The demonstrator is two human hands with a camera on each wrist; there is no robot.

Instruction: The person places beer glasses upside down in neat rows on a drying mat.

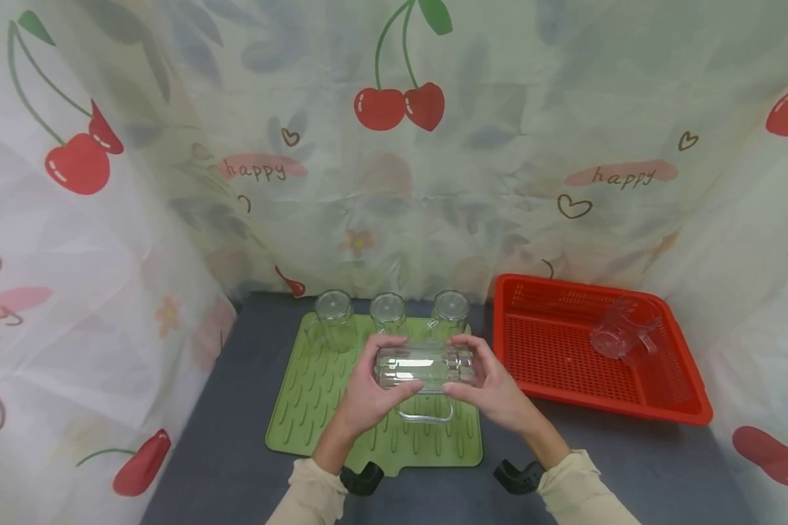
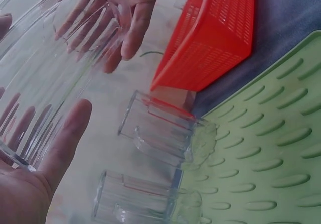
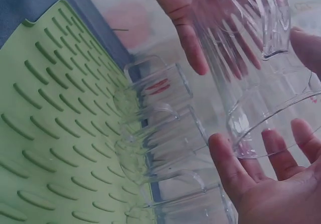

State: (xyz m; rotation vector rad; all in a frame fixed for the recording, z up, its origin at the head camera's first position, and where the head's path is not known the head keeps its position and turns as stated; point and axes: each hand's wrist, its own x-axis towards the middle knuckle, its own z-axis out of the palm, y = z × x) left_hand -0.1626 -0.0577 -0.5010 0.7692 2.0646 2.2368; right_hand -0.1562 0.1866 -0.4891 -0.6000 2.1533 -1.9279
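Note:
Between both hands a clear glass mug (image 1: pixel 425 366) is held on its side above the green ridged mat (image 1: pixel 295 408). My left hand (image 1: pixel 370 390) grips its left end, fingers over the far side and thumb on the near side. At the other end my right hand (image 1: pixel 497 386) holds it the same way. The mug's handle (image 1: pixel 425 418) points toward me. Beyond it, along the mat's back edge, stand three more glass mugs: a left one (image 1: pixel 336 321), a middle one (image 1: pixel 387 312) and a right one (image 1: pixel 451 310), partly behind the held mug.
A red perforated basket (image 1: pixel 607 405) stands to the right of the mat, with one glass mug (image 1: pixel 620 332) tilted inside it. The dark grey tabletop (image 1: pixel 217 445) meets curtains (image 1: pixel 499 219) printed with cherries at the back and both sides.

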